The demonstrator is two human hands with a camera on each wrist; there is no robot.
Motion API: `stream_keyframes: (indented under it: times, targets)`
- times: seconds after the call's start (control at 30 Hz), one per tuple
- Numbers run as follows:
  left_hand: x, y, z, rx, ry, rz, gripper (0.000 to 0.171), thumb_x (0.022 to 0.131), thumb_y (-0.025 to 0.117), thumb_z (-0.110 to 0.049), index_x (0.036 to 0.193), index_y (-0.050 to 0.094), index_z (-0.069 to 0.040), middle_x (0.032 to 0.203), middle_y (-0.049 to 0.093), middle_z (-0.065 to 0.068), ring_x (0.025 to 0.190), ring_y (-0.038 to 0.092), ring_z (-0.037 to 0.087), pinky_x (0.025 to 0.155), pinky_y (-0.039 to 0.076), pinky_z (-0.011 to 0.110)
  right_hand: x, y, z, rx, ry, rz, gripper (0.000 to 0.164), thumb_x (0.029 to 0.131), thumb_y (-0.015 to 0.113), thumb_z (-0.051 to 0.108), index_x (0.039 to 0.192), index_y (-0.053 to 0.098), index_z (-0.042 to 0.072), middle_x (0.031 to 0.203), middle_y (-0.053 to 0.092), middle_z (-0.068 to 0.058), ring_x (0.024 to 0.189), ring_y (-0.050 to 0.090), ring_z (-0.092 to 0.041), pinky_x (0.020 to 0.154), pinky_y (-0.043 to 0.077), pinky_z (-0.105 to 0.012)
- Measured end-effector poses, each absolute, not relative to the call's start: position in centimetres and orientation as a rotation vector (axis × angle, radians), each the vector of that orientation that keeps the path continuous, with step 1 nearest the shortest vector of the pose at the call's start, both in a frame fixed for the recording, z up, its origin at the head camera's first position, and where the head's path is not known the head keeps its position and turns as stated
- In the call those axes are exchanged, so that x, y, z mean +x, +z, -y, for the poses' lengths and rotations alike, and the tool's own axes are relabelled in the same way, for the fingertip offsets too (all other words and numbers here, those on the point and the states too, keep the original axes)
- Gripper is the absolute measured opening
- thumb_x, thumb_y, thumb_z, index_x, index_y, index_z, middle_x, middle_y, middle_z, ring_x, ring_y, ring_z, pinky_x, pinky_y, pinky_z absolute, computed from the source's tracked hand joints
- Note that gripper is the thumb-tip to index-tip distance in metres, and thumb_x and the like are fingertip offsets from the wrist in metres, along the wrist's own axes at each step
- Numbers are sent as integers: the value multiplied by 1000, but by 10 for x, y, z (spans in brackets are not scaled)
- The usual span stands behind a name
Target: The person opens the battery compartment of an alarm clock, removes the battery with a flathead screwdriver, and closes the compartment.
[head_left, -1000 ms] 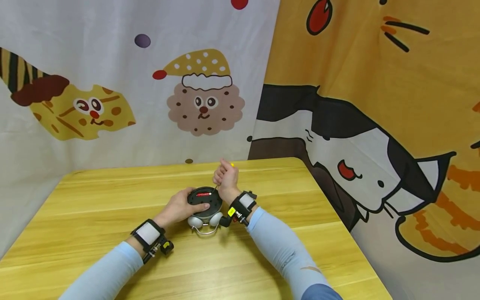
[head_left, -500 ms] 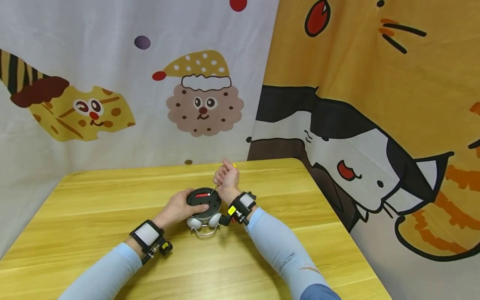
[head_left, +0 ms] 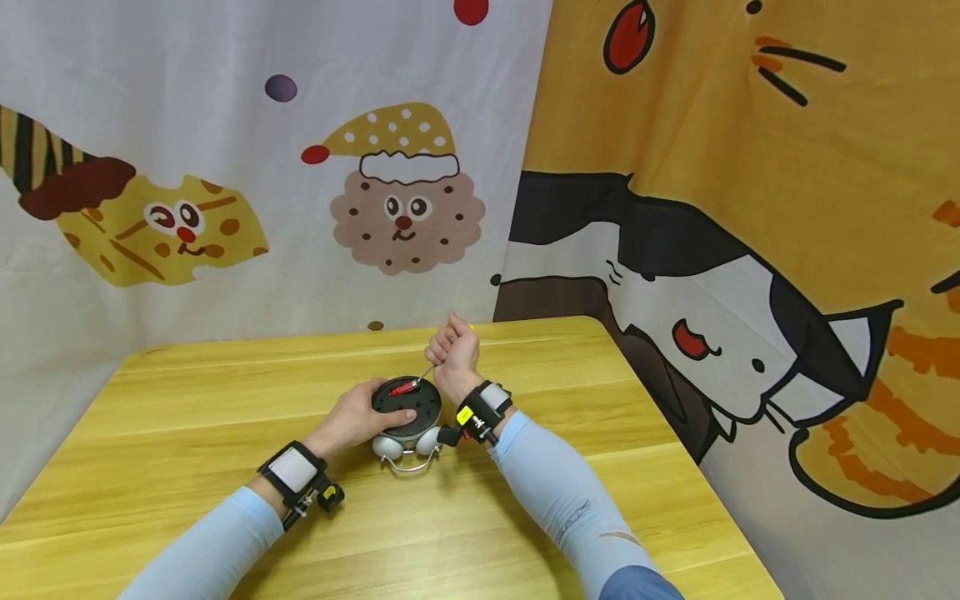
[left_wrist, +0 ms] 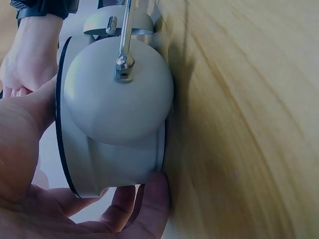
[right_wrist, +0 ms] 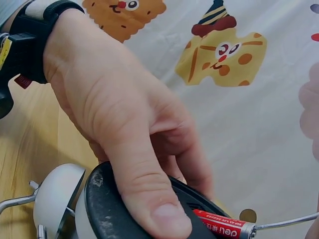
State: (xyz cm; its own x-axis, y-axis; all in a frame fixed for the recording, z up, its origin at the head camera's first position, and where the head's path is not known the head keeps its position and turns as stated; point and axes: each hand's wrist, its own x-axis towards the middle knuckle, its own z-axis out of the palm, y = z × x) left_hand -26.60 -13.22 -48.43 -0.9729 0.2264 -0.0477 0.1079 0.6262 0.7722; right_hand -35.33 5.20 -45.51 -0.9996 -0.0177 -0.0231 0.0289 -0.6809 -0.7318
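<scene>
A white twin-bell alarm clock [head_left: 426,412] lies face down on the table, its black back upward and its bells toward me. My left hand [head_left: 356,421] grips its left side, thumb across the back; in the left wrist view the fingers [left_wrist: 155,199] curl around the casing. A red battery [head_left: 405,387] sits slanted at the compartment, its right end raised. My right hand [head_left: 454,354] holds a screwdriver [head_left: 426,372] in a fist, the yellow handle end just showing. In the right wrist view the tip of its metal shaft [right_wrist: 286,223] meets the battery's metal end.
The wooden table [head_left: 225,392] reaches back to a printed cloth curtain [head_left: 225,83]. A silver handle [head_left: 408,469] projects from the bells toward me. Camera straps [head_left: 296,471] are worn on both wrists.
The battery lay flat in the compartment before; its right end has tipped up and out. The screwdriver tip has shifted left onto that end. My left hand keeps its hold on the clock.
</scene>
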Motion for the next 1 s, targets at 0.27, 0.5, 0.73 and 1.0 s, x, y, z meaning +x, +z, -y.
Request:
stream_keyframes:
  times: [0.27,0.5,0.73,1.0]
  targets:
    - [-267,-487,131,268,1266,-2701,86,93,91,-52,151,60,4,136,76,23,114,73,29,97,62,49,-354,-455,-55,6,-2862,-1225,63,115,49,31,56,30,26,50,28,13,40,26,-2,45,21,-22]
    - [-267,-489,134,275,1285,-2700,85,93,91,-51,150,60,4,134,76,23,116,73,31,100,61,50,-356,-458,-59,-13,-2849,-1241,64,115,48,31,54,31,26,49,27,14,40,27,-3,46,21,-22]
    - [-267,-488,133,267,1271,-2700,89,93,91,-52,152,58,5,138,75,25,119,73,33,102,61,53,-355,-454,-65,-11,-2839,-1265,64,115,48,31,54,31,26,50,29,13,41,28,-3,46,21,-22]
    - [-265,-487,133,253,1267,-2699,90,93,90,-53,154,56,5,140,74,25,122,73,34,103,61,53,-357,-447,-74,-66,-2800,-1380,61,114,49,30,56,32,26,49,31,13,42,29,-4,47,23,-23]
